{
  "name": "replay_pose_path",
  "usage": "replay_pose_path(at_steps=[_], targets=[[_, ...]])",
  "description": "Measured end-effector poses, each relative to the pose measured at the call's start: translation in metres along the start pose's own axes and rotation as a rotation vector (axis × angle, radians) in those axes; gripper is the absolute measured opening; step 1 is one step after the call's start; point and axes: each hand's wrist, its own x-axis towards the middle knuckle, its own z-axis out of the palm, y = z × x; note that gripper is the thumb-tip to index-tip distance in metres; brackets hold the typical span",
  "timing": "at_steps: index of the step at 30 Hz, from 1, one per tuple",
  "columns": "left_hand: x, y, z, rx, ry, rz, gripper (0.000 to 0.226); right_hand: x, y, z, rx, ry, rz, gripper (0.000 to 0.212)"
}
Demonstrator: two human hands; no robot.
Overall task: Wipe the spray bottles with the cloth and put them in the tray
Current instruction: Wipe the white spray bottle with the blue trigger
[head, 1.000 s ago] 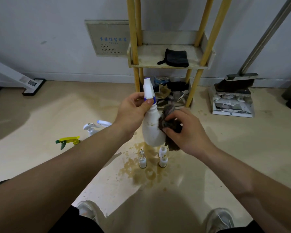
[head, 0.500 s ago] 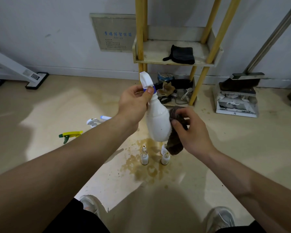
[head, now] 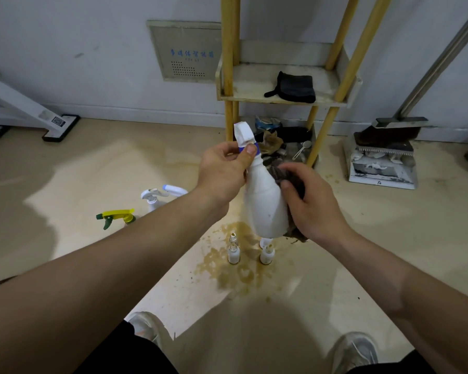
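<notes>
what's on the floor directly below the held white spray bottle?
Several small white bottles stand in a brown stain; the spray bottle covers the top of one. The cloth hides floor to their right.

Cleaning corner: dustpan [head: 381, 168], stained floor [head: 92, 171].

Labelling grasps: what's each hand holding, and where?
Left hand grips the white spray bottle at its neck; right hand holds the cloth against the bottle's body.
</notes>
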Motion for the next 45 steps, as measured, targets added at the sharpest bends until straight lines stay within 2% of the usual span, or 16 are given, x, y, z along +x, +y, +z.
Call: replay_pose_path(at_steps=[4,6,12,15,20,24,26,28,32,34,36,41,43,45], targets=[[-0.008,-0.003,0.007,0.026,-0.053,0.003,0.014,0.001,-0.009,0.003,0.028,-0.09,0.006,0.046],[-0.012,-0.002,0.01,0.031,-0.049,0.005,0.019,0.003,-0.009,0.005,0.015,-0.082,-0.005,0.05],[-0.018,-0.001,0.015,0.042,-0.06,0.025,0.026,0.005,-0.014,0.001,0.144,0.01,-0.01,0.026],[-0.018,0.002,0.015,0.044,-0.11,0.048,0.027,0.008,-0.016,-0.006,0.224,0.029,0.017,0.026],[-0.019,-0.004,0.009,0.412,-0.113,0.272,0.031,0.019,-0.015,-0.018,0.321,0.094,0.052,0.026],[-0.017,-0.014,-0.001,0.47,-0.396,0.046,0.07,0.026,-0.016,-0.028,0.416,0.138,0.106,0.016],[-0.015,-0.013,-0.006,0.409,-0.512,-0.077,0.077,0.028,-0.017,-0.031,0.464,0.154,0.141,0.015],[-0.015,-0.01,-0.009,0.311,-0.561,-0.142,0.074,0.028,-0.02,-0.033,0.505,0.166,0.182,0.017],[-0.019,-0.007,-0.004,0.171,-0.512,-0.123,0.063,0.029,-0.027,-0.034,0.642,0.132,0.243,0.022],[-0.02,-0.006,-0.002,0.085,-0.48,-0.133,0.061,0.026,-0.031,-0.03,0.746,0.109,0.275,0.031],[-0.019,-0.004,-0.001,0.049,-0.442,-0.131,0.061,0.021,-0.034,-0.026,0.739,0.106,0.278,0.04],[-0.019,-0.004,0.001,-0.039,-0.356,-0.136,0.059,0.005,-0.034,-0.014,0.603,0.114,0.119,0.048],[-0.017,-0.003,0.0,-0.076,-0.298,-0.151,0.06,-0.004,-0.031,-0.007,0.554,0.103,0.014,0.046],[-0.014,-0.001,-0.003,-0.086,-0.262,-0.155,0.06,-0.013,-0.028,0.0,0.392,0.08,-0.132,0.045]])
